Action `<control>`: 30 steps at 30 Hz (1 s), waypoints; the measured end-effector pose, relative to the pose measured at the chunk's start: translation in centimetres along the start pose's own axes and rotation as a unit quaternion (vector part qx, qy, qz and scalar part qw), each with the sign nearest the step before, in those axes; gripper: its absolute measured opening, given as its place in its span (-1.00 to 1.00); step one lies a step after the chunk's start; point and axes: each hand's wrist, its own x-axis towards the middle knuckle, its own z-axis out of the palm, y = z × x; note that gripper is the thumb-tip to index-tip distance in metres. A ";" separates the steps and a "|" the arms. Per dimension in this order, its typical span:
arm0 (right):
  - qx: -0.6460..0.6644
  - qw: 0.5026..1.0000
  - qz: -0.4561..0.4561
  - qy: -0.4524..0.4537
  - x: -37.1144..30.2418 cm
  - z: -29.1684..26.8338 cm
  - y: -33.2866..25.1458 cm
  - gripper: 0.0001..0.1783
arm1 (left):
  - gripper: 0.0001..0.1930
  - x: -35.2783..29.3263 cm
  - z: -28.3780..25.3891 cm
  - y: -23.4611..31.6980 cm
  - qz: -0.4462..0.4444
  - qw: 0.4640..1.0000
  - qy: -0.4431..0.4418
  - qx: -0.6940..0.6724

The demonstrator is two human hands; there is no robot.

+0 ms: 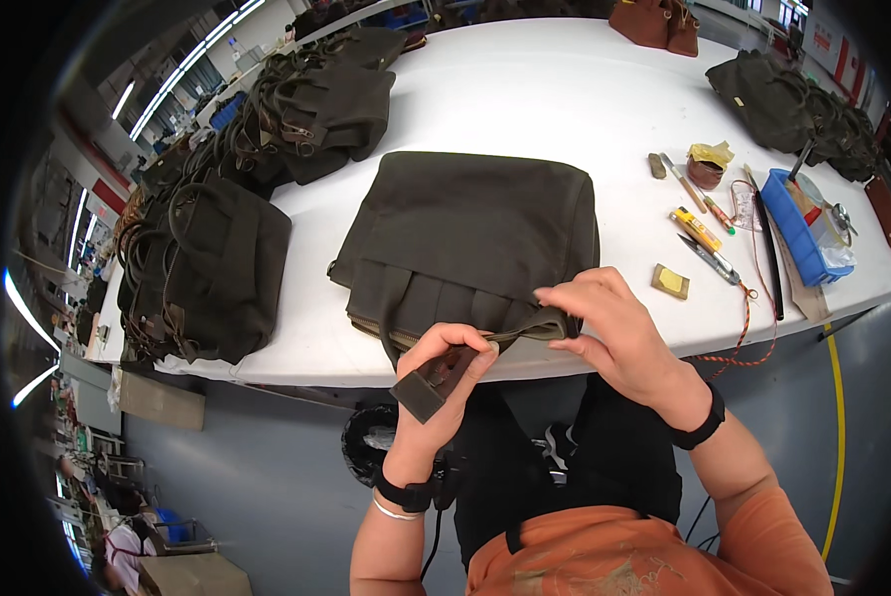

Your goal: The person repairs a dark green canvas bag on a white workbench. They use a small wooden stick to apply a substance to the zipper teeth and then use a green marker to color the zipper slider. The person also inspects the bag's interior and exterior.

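Observation:
A dark olive fabric handbag [475, 223] lies on its side near the table's front edge, its zip opening and handle towards me. My left hand [436, 377] is closed at the front of the bag, thumb and index finger pinched on a dark strap [422, 395] whose squared end hangs over the palm. My right hand [619, 333] is at the right end of the opening, with the bag's edge between thumb and fingers. Part of that grip is hidden by the fingers.
More dark handbags [222, 268] stand along the left side, others [778, 99] at the far right, and brown bags [654, 25] at the back. A blue tray [803, 233] of tools, a yellow utility knife [696, 228], a small block [670, 281] and orange cord [748, 308] lie to the right.

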 end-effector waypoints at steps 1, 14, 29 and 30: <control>0.020 0.999 0.021 0.017 -0.1 0.3 0.1 -0.47 | -0.91 0.0 0.0 0.0 -0.004 1.000 -0.005 -0.006; 0.039 0.986 0.151 0.061 0.0 1.6 -0.2 -0.72 | -0.78 0.5 -0.5 0.1 -0.062 0.992 0.015 -0.110; 0.075 0.979 0.174 0.069 -0.5 2.0 0.2 -0.72 | -0.77 0.6 -0.8 -0.2 -0.060 0.984 -0.042 -0.165; 0.078 0.979 0.175 0.067 -0.6 1.9 0.2 -0.72 | -0.77 0.5 -0.8 -0.2 -0.059 0.984 -0.043 -0.164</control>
